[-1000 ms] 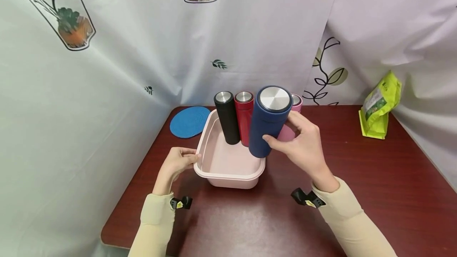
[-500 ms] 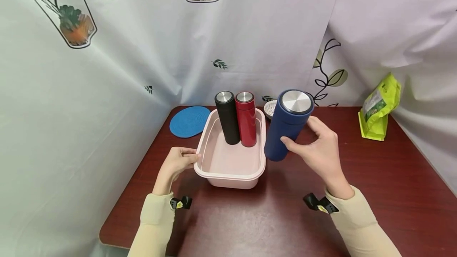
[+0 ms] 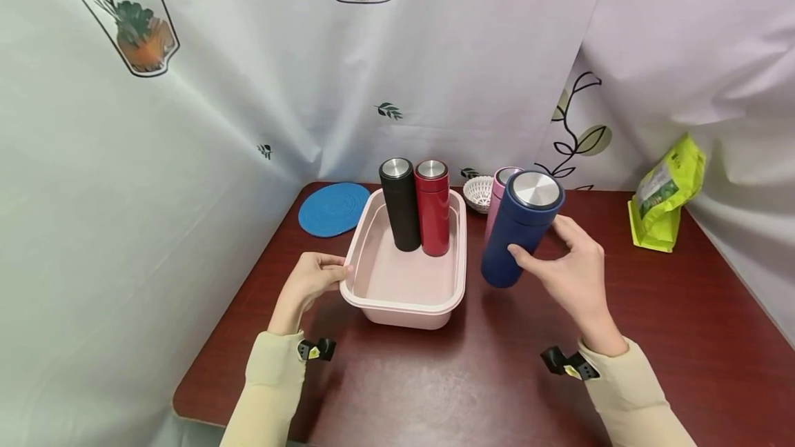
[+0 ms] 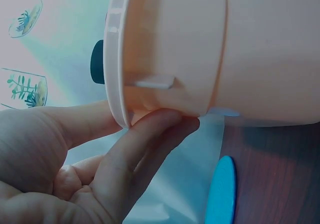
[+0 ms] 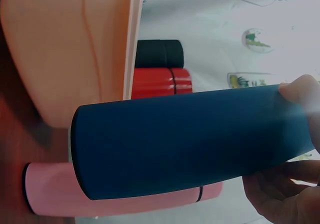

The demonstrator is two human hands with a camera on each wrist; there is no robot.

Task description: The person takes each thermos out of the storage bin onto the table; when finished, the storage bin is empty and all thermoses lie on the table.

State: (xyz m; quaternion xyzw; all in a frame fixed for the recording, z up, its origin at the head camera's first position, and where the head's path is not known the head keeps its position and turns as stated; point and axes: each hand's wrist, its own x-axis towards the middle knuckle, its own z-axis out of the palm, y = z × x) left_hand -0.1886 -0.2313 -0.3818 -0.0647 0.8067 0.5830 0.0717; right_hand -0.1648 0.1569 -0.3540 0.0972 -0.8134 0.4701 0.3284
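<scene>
one blue bottle (image 3: 523,225), pinched by right fingers (image 3: 529,261), has shifted rightward while left fingers (image 4: 120,163) pinch the tub's rim (image 3: 404,308).

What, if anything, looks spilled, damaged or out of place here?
Nothing stands out: no spill or damage shows. The blue bottle tilts slightly, but the right hand holds it in the air. The black bottle and red bottle stand in the bin.

The reddish table (image 3: 497,385) bears a tub (image 3: 406,319), mat (image 3: 333,210), basket (image 3: 476,196), pink bottle (image 3: 495,200), bag (image 3: 667,192).
</scene>
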